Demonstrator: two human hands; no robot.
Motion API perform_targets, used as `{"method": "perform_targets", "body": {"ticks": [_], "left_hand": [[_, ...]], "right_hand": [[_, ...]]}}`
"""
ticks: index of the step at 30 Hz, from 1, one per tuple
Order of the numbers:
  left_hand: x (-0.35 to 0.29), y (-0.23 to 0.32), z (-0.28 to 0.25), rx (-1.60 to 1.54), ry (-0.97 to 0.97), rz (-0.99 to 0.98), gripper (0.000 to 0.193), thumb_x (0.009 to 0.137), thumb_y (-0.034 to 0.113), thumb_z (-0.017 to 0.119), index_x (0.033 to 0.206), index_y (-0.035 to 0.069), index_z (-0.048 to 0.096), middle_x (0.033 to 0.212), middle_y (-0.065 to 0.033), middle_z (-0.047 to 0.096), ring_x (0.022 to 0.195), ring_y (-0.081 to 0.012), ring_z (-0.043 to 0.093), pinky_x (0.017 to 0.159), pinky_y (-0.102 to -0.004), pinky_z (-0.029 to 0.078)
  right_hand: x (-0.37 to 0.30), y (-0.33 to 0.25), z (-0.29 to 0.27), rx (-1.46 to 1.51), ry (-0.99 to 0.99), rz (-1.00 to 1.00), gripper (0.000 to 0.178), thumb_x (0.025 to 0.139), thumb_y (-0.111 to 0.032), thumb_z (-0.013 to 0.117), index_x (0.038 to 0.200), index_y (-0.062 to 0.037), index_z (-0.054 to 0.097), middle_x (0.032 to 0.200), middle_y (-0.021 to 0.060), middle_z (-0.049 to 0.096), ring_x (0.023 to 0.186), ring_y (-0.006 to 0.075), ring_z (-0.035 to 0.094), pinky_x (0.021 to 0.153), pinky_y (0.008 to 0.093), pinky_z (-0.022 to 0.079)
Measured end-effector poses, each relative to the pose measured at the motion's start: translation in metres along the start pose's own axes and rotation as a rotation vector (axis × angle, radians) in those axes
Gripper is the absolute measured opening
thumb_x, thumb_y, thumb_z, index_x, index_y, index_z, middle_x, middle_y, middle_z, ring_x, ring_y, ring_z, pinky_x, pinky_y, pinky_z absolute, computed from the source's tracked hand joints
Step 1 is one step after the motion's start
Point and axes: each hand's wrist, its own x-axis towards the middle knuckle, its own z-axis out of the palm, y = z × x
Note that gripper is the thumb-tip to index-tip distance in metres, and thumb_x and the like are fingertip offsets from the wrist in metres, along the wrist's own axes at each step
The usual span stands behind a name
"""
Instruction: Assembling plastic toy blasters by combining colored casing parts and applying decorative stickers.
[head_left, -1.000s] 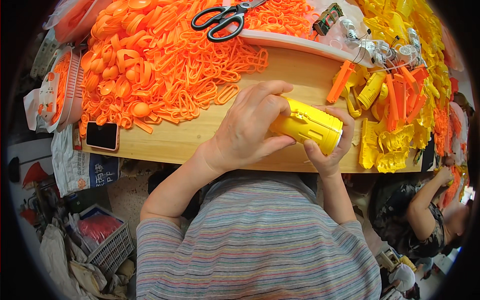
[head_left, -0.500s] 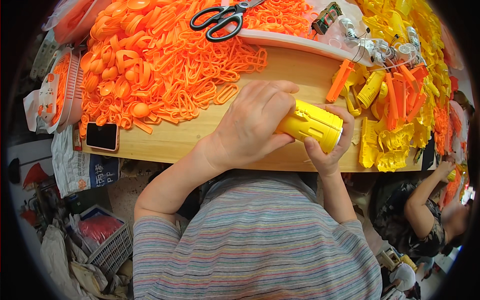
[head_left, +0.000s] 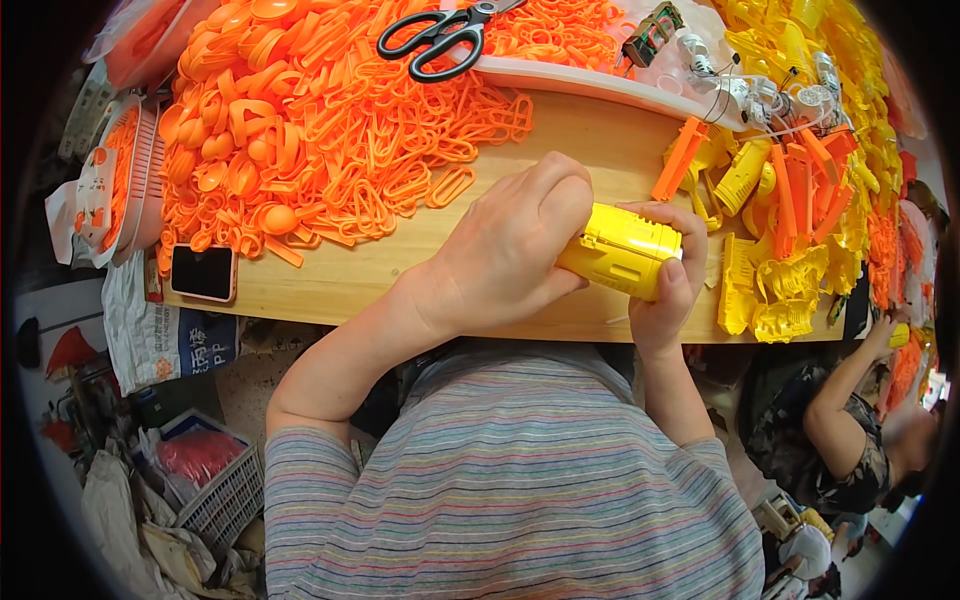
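Both hands hold a yellow plastic cylinder [head_left: 622, 252] above the table's front part, lying roughly sideways. My left hand [head_left: 512, 240] is closed over its left end, and the palm and fingers hide that end. The fingers of my right hand [head_left: 662, 312] wrap round the right end, with the thumb pressed on the near side. A little white shows at that right end. Ridges and a raised rectangular detail run along the cylinder's side.
Orange plastic loops and spoon-like parts [head_left: 330, 150] heap at the left, near a phone [head_left: 204, 273]. Black-handled scissors [head_left: 436, 42] lie by a white tray's edge [head_left: 600, 85]. Orange strips [head_left: 682, 158] and yellow parts [head_left: 775, 290] lie right. A co-worker [head_left: 840, 430] sits beyond.
The yellow cylinder has turned about its length, and its right end has come up slightly. My right thumb has shifted up onto its side. The left hand's fingers have curled more.
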Motion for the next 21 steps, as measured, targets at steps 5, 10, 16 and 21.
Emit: {"method": "perform_targets", "body": {"ticks": [5, 10, 16, 21], "left_hand": [[0.000, 0.003, 0.004, 0.139, 0.099, 0.097, 0.052, 0.054, 0.009, 0.084, 0.087, 0.006, 0.044, 0.096, -0.0140, 0.050, 0.085, -0.0330, 0.052, 0.072, -0.0406, 0.043], [-0.005, 0.003, 0.006, 0.250, 0.135, 0.076, 0.050, 0.055, 0.014, 0.084, 0.087, 0.008, 0.045, 0.091, -0.0118, 0.049, 0.082, -0.0308, 0.049, 0.073, -0.0404, 0.037], [-0.005, -0.006, 0.002, 0.264, 0.136, 0.091, 0.048, 0.056, 0.013, 0.083, 0.087, 0.009, 0.047, 0.091, -0.0107, 0.051, 0.084, -0.0300, 0.050, 0.074, -0.0403, 0.038], [0.000, -0.001, -0.004, 0.281, 0.100, 0.110, 0.047, 0.056, 0.014, 0.082, 0.088, 0.009, 0.048, 0.091, -0.0097, 0.050, 0.087, -0.0286, 0.051, 0.077, -0.0402, 0.037]], "right_hand": [[0.002, -0.007, 0.004, 0.089, 0.125, 0.087, 0.040, 0.083, -0.024, 0.045, 0.113, 0.0016, 0.051, 0.107, 0.0145, 0.059, 0.100, 0.0208, 0.055, 0.092, 0.0332, 0.044], [0.008, -0.015, 0.002, 0.069, 0.057, 0.183, 0.040, 0.082, -0.020, 0.047, 0.115, 0.0009, 0.051, 0.110, 0.0136, 0.057, 0.102, 0.0201, 0.054, 0.093, 0.0330, 0.043], [0.010, -0.024, -0.004, 0.111, -0.098, 0.183, 0.045, 0.080, -0.016, 0.049, 0.122, 0.0006, 0.049, 0.116, 0.0126, 0.054, 0.105, 0.0195, 0.053, 0.096, 0.0322, 0.041], [0.010, -0.025, -0.007, 0.106, -0.091, 0.251, 0.047, 0.079, -0.013, 0.048, 0.124, 0.0005, 0.050, 0.115, 0.0122, 0.055, 0.105, 0.0190, 0.053, 0.096, 0.0312, 0.040]]}}
